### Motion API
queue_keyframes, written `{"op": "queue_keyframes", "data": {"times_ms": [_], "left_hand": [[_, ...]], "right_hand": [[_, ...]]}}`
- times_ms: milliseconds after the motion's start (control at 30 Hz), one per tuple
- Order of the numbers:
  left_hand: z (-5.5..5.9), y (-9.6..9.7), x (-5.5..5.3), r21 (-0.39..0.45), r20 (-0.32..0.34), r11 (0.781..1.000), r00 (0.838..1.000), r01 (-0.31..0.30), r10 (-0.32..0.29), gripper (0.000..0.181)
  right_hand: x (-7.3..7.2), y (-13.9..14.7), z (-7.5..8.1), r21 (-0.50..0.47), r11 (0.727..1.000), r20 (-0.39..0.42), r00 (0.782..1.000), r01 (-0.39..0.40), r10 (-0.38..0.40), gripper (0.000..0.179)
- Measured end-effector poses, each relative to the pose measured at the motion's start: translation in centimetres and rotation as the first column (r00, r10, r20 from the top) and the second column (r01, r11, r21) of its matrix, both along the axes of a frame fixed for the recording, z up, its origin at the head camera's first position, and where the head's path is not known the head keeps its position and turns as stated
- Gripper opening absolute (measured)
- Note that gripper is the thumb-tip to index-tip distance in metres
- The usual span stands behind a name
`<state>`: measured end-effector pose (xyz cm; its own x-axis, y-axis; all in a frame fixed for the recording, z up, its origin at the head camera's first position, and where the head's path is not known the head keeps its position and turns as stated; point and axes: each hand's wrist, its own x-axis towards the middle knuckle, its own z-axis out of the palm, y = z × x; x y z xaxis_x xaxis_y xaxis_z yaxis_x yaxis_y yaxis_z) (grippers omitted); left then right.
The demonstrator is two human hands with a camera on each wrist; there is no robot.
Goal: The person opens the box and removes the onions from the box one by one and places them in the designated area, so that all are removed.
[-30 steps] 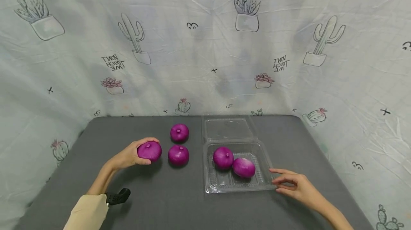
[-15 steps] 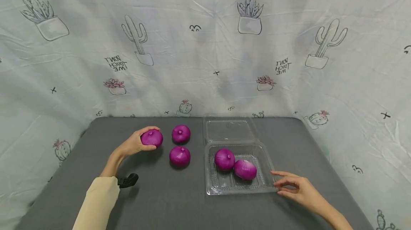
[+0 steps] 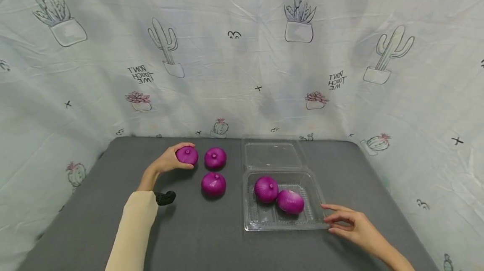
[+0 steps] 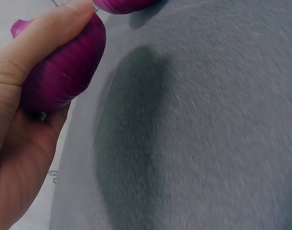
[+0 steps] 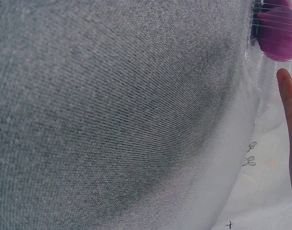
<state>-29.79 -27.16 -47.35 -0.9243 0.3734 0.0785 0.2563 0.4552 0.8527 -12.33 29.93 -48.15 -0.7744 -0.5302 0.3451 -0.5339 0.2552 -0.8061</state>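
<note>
In the head view my left hand (image 3: 169, 161) grips a purple onion (image 3: 187, 155) at the back left, thumb on the near side and fingers on the far side. The left wrist view shows that same onion (image 4: 64, 67) raised over the grey table with a dark shadow below. Two more onions sit to its right, a back onion (image 3: 215, 158) and a nearer onion (image 3: 213, 184). My right hand (image 3: 353, 224) has its fingertips at the right edge of a clear plastic clamshell box (image 3: 261, 225). Inside the box lie an upright onion (image 3: 266, 189) and a tilted onion (image 3: 290, 202).
The box's lid (image 3: 272, 154) is folded back flat behind it. A grey table (image 3: 211, 237) carries everything. Behind and at both sides hangs a pale curtain (image 3: 242, 61) printed with cactus drawings, close to the table's back edge.
My left hand has carried its onion away from me and slightly right, to beside the back onion. My right hand has stayed at the box's edge, and the head view has shifted slightly.
</note>
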Motion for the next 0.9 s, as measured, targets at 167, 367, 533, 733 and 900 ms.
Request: {"op": "queue_keyframes", "data": {"times_ms": [167,367,533,733,900], "left_hand": [[-0.2,0.4,-0.7,-0.009,0.032,1.0,0.999,-0.025,0.025,0.075],[-1.0,0.6,-1.3,0.0,0.05,1.0,0.999,-0.016,0.016,0.076],[-1.9,0.7,-1.4,0.019,0.07,1.0,0.997,-0.023,0.022,0.077],[-3.0,0.8,-1.6,0.084,0.128,0.994,0.99,-0.063,0.052,0.08],[-3.4,0.8,-1.8,0.119,0.136,0.991,0.99,-0.06,0.044,0.083]], "right_hand": [[0.0,0.0,0.0,0.012,1.0,-0.009,1.0,0.001,-0.001,0.021],[-0.1,0.2,0.0,-0.004,1.0,-0.01,1.0,-0.017,0.017,0.023],[0.1,0.3,-0.1,-0.013,1.0,0.011,1.0,-0.027,0.027,0.024],[0.0,0.3,0.0,-0.019,0.999,-0.002,0.999,-0.036,0.036,0.024],[0.1,0.2,0.1,-0.03,0.999,-0.003,0.999,-0.042,0.042,0.024]]}}
